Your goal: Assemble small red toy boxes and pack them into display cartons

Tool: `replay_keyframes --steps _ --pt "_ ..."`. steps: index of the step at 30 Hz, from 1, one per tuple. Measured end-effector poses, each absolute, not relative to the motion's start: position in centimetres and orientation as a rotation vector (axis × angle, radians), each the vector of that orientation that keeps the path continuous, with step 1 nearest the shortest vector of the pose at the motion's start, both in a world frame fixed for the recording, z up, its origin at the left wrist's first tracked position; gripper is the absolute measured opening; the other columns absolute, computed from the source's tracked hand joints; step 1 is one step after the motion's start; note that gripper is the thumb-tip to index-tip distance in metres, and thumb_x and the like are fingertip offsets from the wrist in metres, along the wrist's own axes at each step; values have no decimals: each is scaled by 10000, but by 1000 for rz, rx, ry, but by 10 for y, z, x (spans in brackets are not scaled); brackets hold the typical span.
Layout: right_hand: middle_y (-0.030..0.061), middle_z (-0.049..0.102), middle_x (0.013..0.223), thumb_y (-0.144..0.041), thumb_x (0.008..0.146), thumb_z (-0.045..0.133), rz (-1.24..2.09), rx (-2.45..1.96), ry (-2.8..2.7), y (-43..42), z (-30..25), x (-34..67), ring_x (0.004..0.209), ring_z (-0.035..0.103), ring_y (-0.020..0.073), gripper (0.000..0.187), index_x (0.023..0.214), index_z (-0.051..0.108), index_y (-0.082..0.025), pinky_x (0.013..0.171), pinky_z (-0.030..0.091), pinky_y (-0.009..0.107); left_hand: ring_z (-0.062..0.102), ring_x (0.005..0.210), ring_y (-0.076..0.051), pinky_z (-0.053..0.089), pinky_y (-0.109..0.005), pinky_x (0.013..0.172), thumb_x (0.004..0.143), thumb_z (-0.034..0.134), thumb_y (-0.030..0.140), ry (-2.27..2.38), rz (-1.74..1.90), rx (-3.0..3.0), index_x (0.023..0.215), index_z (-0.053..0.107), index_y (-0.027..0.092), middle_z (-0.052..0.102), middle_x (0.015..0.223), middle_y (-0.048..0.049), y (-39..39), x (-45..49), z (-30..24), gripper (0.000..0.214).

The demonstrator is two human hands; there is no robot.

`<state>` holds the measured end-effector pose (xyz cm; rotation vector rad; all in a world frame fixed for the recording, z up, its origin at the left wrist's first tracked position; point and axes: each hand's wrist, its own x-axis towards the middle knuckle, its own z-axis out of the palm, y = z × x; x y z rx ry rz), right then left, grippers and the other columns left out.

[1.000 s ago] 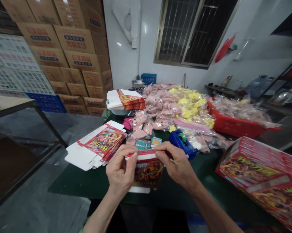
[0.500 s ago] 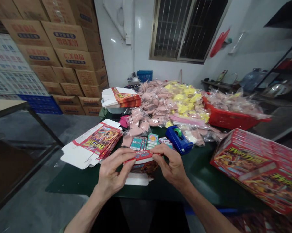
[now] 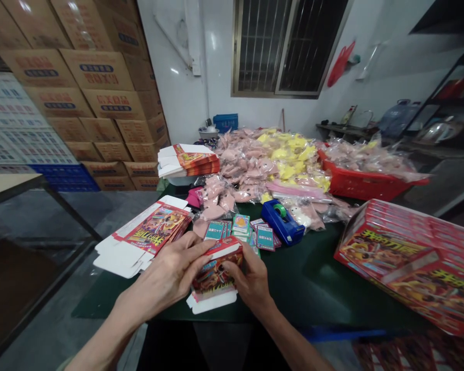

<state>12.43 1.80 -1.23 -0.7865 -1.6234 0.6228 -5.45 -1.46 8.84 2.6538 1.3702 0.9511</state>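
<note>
Between my two hands is a red printed cardboard box (image 3: 216,275), its white flap hanging out at the near end. My left hand (image 3: 172,270) grips its left side and top edge, fingers closed on the card. The right hand (image 3: 251,278) holds the right side, thumb pressed on the printed front. Just beyond the box lie small piles of printed cards (image 3: 265,237), partly hidden by my fingers. A stack of flat, unfolded red boxes (image 3: 150,229) lies to the left of my left hand. A blue tape dispenser (image 3: 282,221) with green tape stands behind the cards.
Bagged pink and yellow plush pieces (image 3: 251,165) heap across the back of the green table (image 3: 301,288). A red basket (image 3: 366,185) holds more bags. Filled red boxes (image 3: 405,257) stand in rows at right. More flat boxes (image 3: 193,159) sit at back left.
The box has tilted so its printed front faces me more. My right hand has slid down onto its front and side, and my left hand has shifted along the top edge.
</note>
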Motion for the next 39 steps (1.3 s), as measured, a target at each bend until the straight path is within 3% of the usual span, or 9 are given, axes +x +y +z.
replay_keyframes --steps 5,15,19,23,26,31,35,39 --pt "74 648 1027 -274 833 576 498 -722 -1638 16 -14 124 912 621 186 418 1238 508 -201 807 510 301 615 753 -111 498 -177 638 880 439 105 1279 1056 2642 1099 598 178 611 865 -44 -13 -55 85 281" --pt "84 652 1062 -282 839 583 418 -704 -1676 13 -12 126 959 625 202 456 1277 477 -215 827 521 320 654 724 -130 526 -213 621 879 447 122 1340 990 2760 1009 634 177 657 856 -57 -13 -53 87 233" --pt "114 624 1130 -268 842 567 360 -745 -1685 8 -25 121 972 630 213 554 1357 372 -203 822 535 329 646 674 -135 524 -218 596 869 453 124 1465 1089 2745 940 619 152 655 796 -56 -13 -53 78 182" --pt "129 565 1208 -217 836 561 243 -755 -1653 1 -35 117 1083 585 227 651 1408 250 -230 849 535 341 650 744 -149 536 -228 647 869 407 101 1440 883 2839 954 606 165 652 854 -67 -17 -55 79 226" --pt "146 495 1257 -150 845 524 84 -764 -1802 -4 -28 119 1127 554 248 570 1364 330 -286 829 542 352 644 745 -154 545 -239 660 861 355 74 1437 670 2798 917 610 167 642 851 -70 -21 -54 85 277" --pt "144 419 1297 -120 858 483 20 -826 -1918 -12 -15 122 1111 562 232 467 1285 429 -302 787 554 316 651 803 -172 553 -272 732 859 366 89 1373 569 2774 1003 613 180 652 895 -75 -31 -51 100 301" --pt "127 434 1297 -108 852 470 78 -827 -1867 -16 -18 122 1101 571 224 442 1250 455 -299 765 564 315 630 988 -234 545 -340 830 891 392 216 1322 564 2903 1140 564 170 656 1053 -114 -43 -47 101 306" --pt "120 453 1301 -118 857 475 91 -796 -1821 -16 -25 121 1111 567 227 501 1307 378 -316 753 570 325 589 1076 -300 527 -448 852 897 442 302 1497 707 2980 1293 423 115 579 1221 -198 -50 -43 73 438"
